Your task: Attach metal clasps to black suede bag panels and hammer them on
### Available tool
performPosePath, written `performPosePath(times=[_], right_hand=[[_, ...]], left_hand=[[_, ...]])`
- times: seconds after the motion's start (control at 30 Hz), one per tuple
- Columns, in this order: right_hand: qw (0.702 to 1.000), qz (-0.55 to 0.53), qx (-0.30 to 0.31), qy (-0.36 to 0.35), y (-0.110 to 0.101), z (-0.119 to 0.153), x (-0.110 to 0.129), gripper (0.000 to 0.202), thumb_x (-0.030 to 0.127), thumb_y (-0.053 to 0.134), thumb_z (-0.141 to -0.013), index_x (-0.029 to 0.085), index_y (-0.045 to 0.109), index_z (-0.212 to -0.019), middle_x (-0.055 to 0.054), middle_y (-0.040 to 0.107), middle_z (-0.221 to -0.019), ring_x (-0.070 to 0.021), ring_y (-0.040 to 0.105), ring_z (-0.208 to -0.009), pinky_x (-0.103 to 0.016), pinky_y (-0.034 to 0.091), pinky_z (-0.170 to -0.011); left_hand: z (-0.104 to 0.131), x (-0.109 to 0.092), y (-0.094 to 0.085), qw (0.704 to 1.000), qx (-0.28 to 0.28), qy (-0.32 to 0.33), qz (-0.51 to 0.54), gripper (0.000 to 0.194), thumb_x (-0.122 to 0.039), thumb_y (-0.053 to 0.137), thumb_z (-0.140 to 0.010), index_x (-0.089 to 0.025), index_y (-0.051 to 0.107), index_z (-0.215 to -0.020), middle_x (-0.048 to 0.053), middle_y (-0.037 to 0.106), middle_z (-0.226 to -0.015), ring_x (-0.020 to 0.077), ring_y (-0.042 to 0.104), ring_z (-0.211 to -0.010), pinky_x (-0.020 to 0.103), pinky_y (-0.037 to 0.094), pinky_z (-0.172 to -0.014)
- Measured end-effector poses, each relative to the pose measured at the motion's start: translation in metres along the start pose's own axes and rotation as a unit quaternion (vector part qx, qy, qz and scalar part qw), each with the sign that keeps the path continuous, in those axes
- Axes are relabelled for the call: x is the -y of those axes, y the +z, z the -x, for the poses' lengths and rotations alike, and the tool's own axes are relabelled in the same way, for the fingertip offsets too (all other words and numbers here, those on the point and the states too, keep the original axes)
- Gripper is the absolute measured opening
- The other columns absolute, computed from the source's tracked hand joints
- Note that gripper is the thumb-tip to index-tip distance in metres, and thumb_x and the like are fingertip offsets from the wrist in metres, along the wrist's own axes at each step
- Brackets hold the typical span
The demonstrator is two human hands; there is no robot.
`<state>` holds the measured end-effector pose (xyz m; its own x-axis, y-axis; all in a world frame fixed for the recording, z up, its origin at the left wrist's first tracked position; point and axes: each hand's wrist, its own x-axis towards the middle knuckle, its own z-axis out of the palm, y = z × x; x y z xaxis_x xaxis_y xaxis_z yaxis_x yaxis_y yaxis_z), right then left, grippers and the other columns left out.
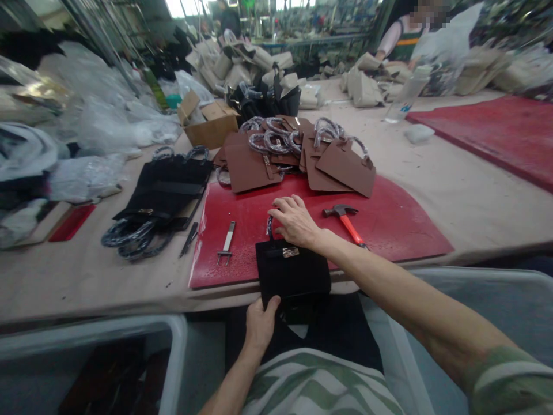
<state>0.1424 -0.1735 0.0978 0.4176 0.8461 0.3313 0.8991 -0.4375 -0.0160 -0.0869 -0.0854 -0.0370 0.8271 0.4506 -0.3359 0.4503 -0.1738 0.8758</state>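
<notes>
A small black handbag (294,276) with a metal clasp (291,252) lies at the front edge of a red board (389,219), partly overhanging it. My left hand (261,325) grips the bag's lower left corner, thumb on top. Over the bag's far side, my right hand (296,222) has its fingers bent at the wrapped handle (271,227); whether they close on it is hidden. To the left on the board rests a metal two-pronged tool (226,245). A claw hammer (348,222) with an orange handle lies to the right of my right hand.
Brown bag panels (250,164) with wrapped handles pile up behind the board. Black bag pieces (164,190) lie left, beside a dark slim tool (189,239). A cardboard box (211,129) and a plastic bottle (406,95) stand farther back. A bin (177,346) flanks me; a co-worker (404,37) is opposite.
</notes>
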Motion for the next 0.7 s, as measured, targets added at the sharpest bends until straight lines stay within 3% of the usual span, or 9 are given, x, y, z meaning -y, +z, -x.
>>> performPosePath(times=[0.1,0.17,0.23,0.3,0.37,0.47,0.57,0.7], right_hand=[[0.996,0.004,-0.06,0.061,0.001,0.026,0.019,0.05,0.021,0.059,-0.09,0.018,0.052,-0.14,-0.016,0.047,-0.145,-0.0326,0.037,-0.134,-0.052,0.02,-0.115],[0.993,0.023,-0.097,0.067,-0.002,0.043,0.034,0.054,0.014,0.049,-0.093,0.019,0.046,-0.146,-0.014,0.04,-0.153,-0.0323,0.024,-0.145,-0.056,0.013,-0.118],[0.991,0.021,-0.117,0.056,0.002,0.056,0.047,0.056,0.01,0.044,-0.094,0.024,0.043,-0.148,-0.011,0.04,-0.154,-0.0305,0.02,-0.148,-0.058,0.009,-0.12],[0.995,-0.022,-0.089,0.025,0.012,0.065,0.055,0.051,0.015,0.046,-0.095,0.026,0.047,-0.145,-0.009,0.047,-0.15,-0.0291,0.029,-0.145,-0.056,0.013,-0.12],[0.996,-0.084,-0.023,0.003,0.024,0.069,0.056,0.045,0.025,0.053,-0.097,0.021,0.052,-0.141,-0.012,0.05,-0.146,-0.0299,0.039,-0.138,-0.052,0.025,-0.117],[0.987,-0.149,0.047,0.026,0.035,0.069,0.054,0.062,0.039,0.071,-0.087,0.012,0.053,-0.14,-0.019,0.044,-0.149,-0.0342,0.046,-0.131,-0.05,0.039,-0.108],[0.981,-0.168,0.074,0.058,0.034,0.069,0.055,0.079,0.041,0.083,-0.074,0.013,0.052,-0.141,-0.02,0.044,-0.148,-0.0359,0.046,-0.127,-0.051,0.041,-0.104],[0.979,-0.163,0.095,0.08,0.028,0.071,0.062,0.084,0.037,0.086,-0.069,0.018,0.052,-0.143,-0.016,0.051,-0.141,-0.0347,0.047,-0.122,-0.051,0.041,-0.101]], left_hand=[[0.001,0.005,0.005,1.0,0.008,-0.011,0.006,0.054,-0.061,0.056,-0.083,-0.011,0.075,-0.085,0.007,0.073,-0.077,0.0259,0.065,-0.077,0.032,0.047,-0.071],[0.001,0.006,0.006,1.0,0.005,-0.003,0.011,0.054,-0.062,0.055,-0.084,-0.011,0.073,-0.081,0.006,0.07,-0.074,0.0242,0.063,-0.074,0.031,0.046,-0.069],[0.0,0.006,0.006,1.0,0.003,0.006,0.013,0.053,-0.061,0.055,-0.085,-0.011,0.073,-0.082,0.005,0.07,-0.073,0.0234,0.062,-0.074,0.03,0.046,-0.069],[0.0,0.008,0.004,1.0,0.0,0.008,0.017,0.051,-0.059,0.056,-0.086,-0.012,0.074,-0.086,0.005,0.07,-0.075,0.0232,0.062,-0.075,0.03,0.046,-0.07],[-0.001,0.011,0.002,1.0,0.003,0.011,0.019,0.049,-0.057,0.056,-0.086,-0.012,0.074,-0.088,0.005,0.071,-0.075,0.0227,0.062,-0.074,0.03,0.046,-0.069],[-0.003,0.02,0.001,1.0,0.008,0.019,0.016,0.045,-0.053,0.056,-0.086,-0.011,0.074,-0.084,0.005,0.07,-0.072,0.0215,0.061,-0.07,0.029,0.045,-0.066],[-0.006,0.028,0.001,0.999,0.009,0.028,0.024,0.041,-0.05,0.058,-0.084,-0.012,0.073,-0.082,0.005,0.07,-0.072,0.0203,0.061,-0.069,0.028,0.045,-0.065],[-0.009,0.035,0.001,0.998,0.001,0.042,0.037,0.04,-0.049,0.058,-0.085,-0.012,0.073,-0.082,0.005,0.07,-0.07,0.0198,0.061,-0.067,0.027,0.046,-0.063]])
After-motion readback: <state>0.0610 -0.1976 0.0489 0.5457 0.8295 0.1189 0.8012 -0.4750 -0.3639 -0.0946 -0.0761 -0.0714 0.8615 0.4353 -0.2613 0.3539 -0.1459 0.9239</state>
